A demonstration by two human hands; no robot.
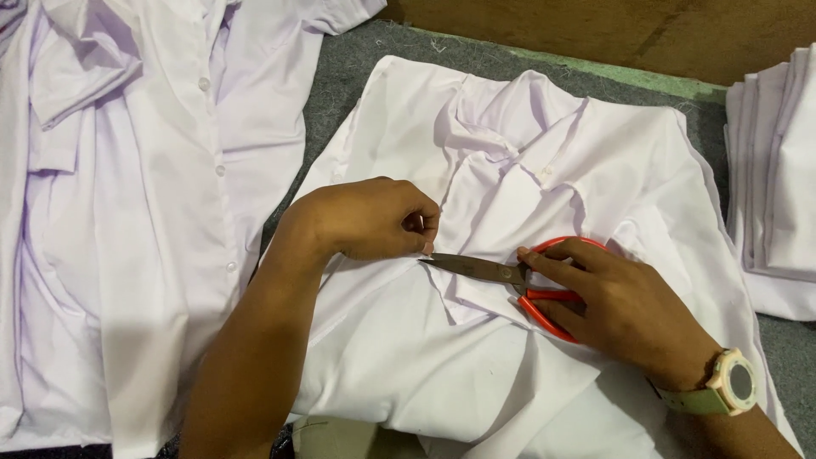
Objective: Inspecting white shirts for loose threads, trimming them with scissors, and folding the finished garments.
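Observation:
A white shirt (476,357) lies spread on a grey felt surface, collar toward the far side. My left hand (361,219) is closed, pinching the shirt's fabric near the front placket. My right hand (616,302), with a pale green watch on the wrist, grips red-handled scissors (544,304). The scissors' metal blades (472,267) point left, and their tip reaches my left fingertips. The blades look nearly closed.
Another white buttoned shirt (144,212) lies spread at the left. A stack of folded white garments (778,178) sits at the right edge. The grey felt surface (357,68) ends at a green strip and a brown board (612,30) beyond.

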